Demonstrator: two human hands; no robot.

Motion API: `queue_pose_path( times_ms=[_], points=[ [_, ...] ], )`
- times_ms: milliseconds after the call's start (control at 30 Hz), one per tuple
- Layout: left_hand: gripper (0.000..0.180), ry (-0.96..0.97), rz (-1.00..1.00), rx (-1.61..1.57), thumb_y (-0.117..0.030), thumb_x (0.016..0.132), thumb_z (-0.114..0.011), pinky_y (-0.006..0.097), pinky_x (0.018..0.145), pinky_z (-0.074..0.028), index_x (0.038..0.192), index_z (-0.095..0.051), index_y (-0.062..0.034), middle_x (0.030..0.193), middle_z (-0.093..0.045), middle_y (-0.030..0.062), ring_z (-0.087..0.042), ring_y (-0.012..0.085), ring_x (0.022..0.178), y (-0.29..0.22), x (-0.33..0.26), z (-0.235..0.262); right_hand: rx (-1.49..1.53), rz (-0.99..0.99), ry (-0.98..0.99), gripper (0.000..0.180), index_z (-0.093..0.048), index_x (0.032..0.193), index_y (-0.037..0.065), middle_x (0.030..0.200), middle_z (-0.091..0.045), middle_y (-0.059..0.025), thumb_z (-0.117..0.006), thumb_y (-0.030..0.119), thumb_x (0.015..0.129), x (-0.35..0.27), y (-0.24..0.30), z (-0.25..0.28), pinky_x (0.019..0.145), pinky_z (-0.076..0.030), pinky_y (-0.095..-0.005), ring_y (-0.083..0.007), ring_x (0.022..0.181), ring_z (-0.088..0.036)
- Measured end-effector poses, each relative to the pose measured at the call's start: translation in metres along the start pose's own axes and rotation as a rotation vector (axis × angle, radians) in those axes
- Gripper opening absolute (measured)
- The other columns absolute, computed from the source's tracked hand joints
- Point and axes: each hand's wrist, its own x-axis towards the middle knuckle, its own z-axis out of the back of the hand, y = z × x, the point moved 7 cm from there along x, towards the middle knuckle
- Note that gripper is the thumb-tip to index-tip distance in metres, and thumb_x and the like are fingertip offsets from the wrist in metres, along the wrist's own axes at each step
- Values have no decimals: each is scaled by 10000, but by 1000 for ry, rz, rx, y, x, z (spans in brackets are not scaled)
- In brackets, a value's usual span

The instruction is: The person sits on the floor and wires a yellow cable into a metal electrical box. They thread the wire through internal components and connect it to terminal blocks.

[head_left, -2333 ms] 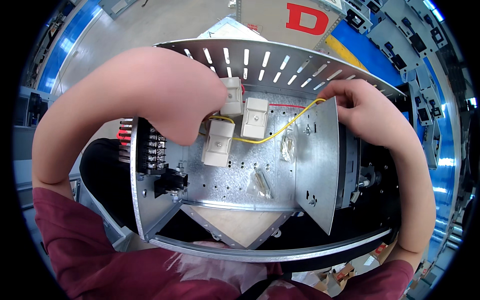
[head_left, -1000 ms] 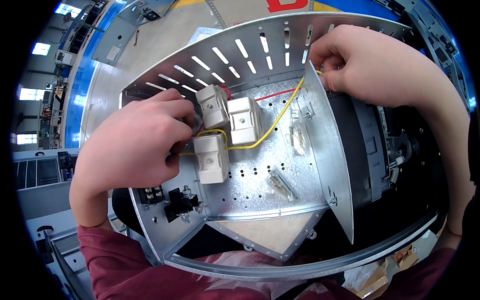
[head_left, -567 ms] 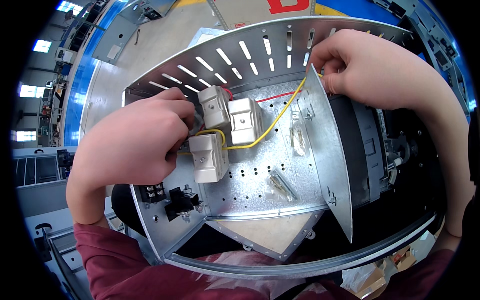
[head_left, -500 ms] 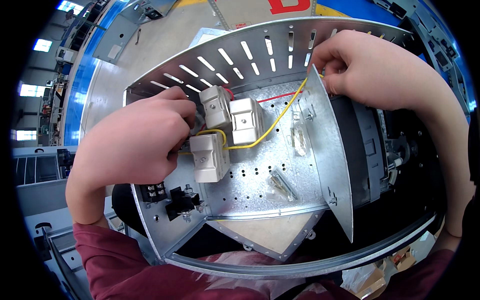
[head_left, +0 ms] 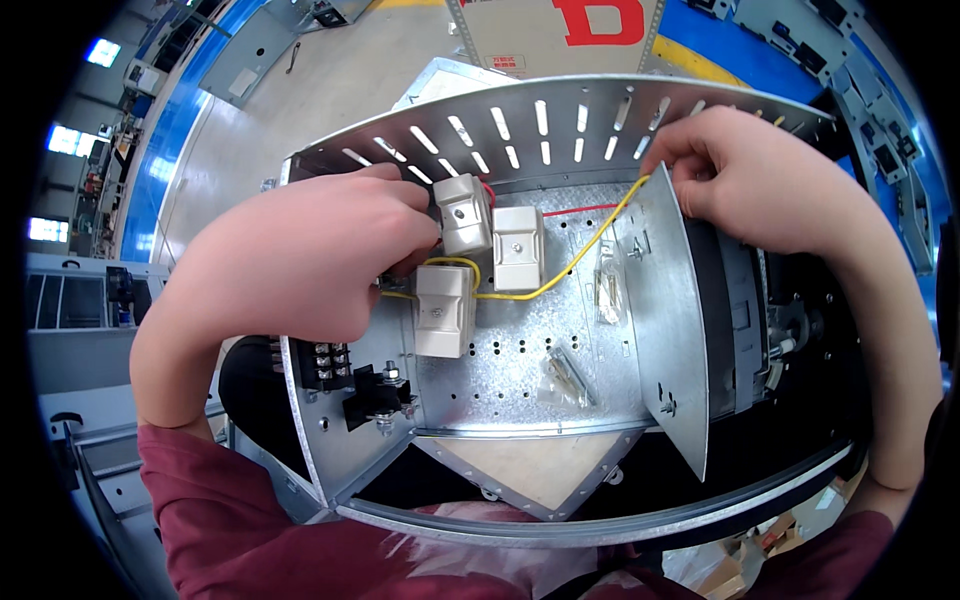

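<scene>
An open metal enclosure point(head_left: 530, 405) lies before me, with a slotted wall on its far side. Several cream fuse holders point(head_left: 518, 250) sit in its left part. My left hand point(head_left: 320, 255) is closed beside them at the left wall; its fingertips and anything in them are hidden. A yellow wire point(head_left: 570, 272) runs from beneath that hand past the fuse holders to the top of the upright metal divider point(head_left: 672, 320). There my right hand point(head_left: 735, 165) pinches around the wire's far end, the fingertips partly behind the divider. A red wire point(head_left: 582, 210) runs behind the yellow one.
Two small clear bags of hardware, one flat on the enclosure floor point(head_left: 568, 380) and one by the divider point(head_left: 608, 290), lie inside. A black terminal block point(head_left: 327, 367) and a bolted black support point(head_left: 380, 397) are at the left wall. Beyond stands a cardboard box point(head_left: 540, 50).
The view has shifted, so the enclosure and its fuse holders appear farther right and lower. Both hands keep nearly the same places on the enclosure, and the yellow wire still runs to my right hand.
</scene>
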Motion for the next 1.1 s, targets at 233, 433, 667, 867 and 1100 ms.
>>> queue_pose_path(
  times_ms=[233, 433, 667, 867, 1100],
  points=[
    [326, 51, 110, -30, 87, 717, -716, 490, 994, -621, 1018, -782, -21, 1113, -769, 137, -730, 384, 1202, 2, 1, -2, 141, -10, 56, 259, -818, 1299, -39, 882, -756, -3, -762, 39, 1058, 4, -6, -3, 803, -563, -275, -86, 796, -676],
    [329, 102, 218, -79, 45, 740, -695, 502, 966, -638, 1048, -802, 1, 1107, -803, 185, -757, 410, 1166, 6, 4, -4, 193, -30, 114, 396, -800, 1418, -26, 893, -739, -20, -777, 73, 1035, 5, -15, -4, 791, -564, -306, -125, 809, -698],
    [311, 84, 281, -77, -26, 807, -716, 548, 829, -654, 1085, -855, -10, 1025, -819, 211, -813, 420, 1001, 2, 4, 0, 288, -45, 134, 422, -795, 1405, -57, 876, -706, 20, -745, 5, 990, 7, -16, -7, 778, -529, -287, -79, 803, -639],
    [307, 64, 241, -73, -53, 823, -729, 511, 815, -655, 1084, -891, -51, 1018, -837, 177, -815, 402, 955, 0, 2, 2, 215, -76, 131, 454, -767, 1462, -70, 902, -708, 10, -718, 53, 1027, 4, -17, -6, 807, -543, -284, -85, 832, -649],
    [320, 157, 236, -35, -83, 829, -736, 520, 813, -646, 1092, -917, -91, 1009, -854, 171, -823, 382, 945, 4, 9, -5, 155, -159, 151, 476, -758, 1511, -28, 1228, -873, -111, -771, 153, 1071, 0, -18, -4, 1069, -601, -294, -135, 1123, -808]
  ],
)
